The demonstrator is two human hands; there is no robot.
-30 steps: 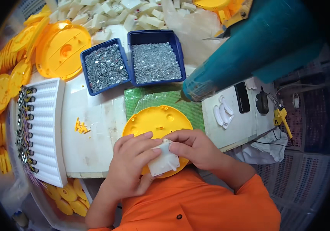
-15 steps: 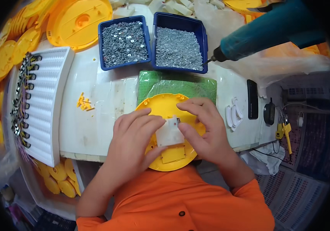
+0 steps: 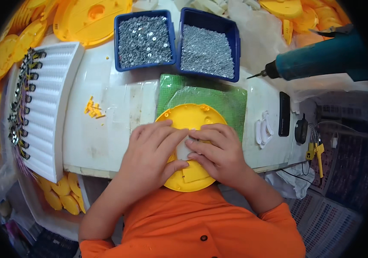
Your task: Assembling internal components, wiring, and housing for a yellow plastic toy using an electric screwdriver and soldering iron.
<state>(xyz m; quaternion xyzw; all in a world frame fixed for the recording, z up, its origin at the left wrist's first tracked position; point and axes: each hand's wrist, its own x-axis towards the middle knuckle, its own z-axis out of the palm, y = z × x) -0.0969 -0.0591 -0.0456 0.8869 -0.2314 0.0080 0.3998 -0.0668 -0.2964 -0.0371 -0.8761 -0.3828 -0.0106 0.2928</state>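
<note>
A round yellow plastic cover (image 3: 183, 114) lies at the table's front edge, partly over a green mat (image 3: 231, 101). On its middle sits a small white plastic box (image 3: 183, 151), mostly covered by my fingers. My left hand (image 3: 151, 150) grips the box's left side, its thumb near the lower corner and the fingers bent over the top. From the other side my right hand (image 3: 220, 152) closes on the same box, fingertips and thumb pressed against its face and right edge.
Blue bins of washers (image 3: 144, 42) and screws (image 3: 207, 50) stand behind the mat. A teal electric screwdriver (image 3: 321, 60) hangs at the upper right. Left are small yellow pieces (image 3: 93, 108) and a white ridged tray (image 3: 48, 120) with wired parts. White curved parts (image 3: 263, 129) lie right.
My right hand has closed in from the right, its fingers now over the white box. The hanging screwdriver has shifted right and down in view, away from the screw bin.
</note>
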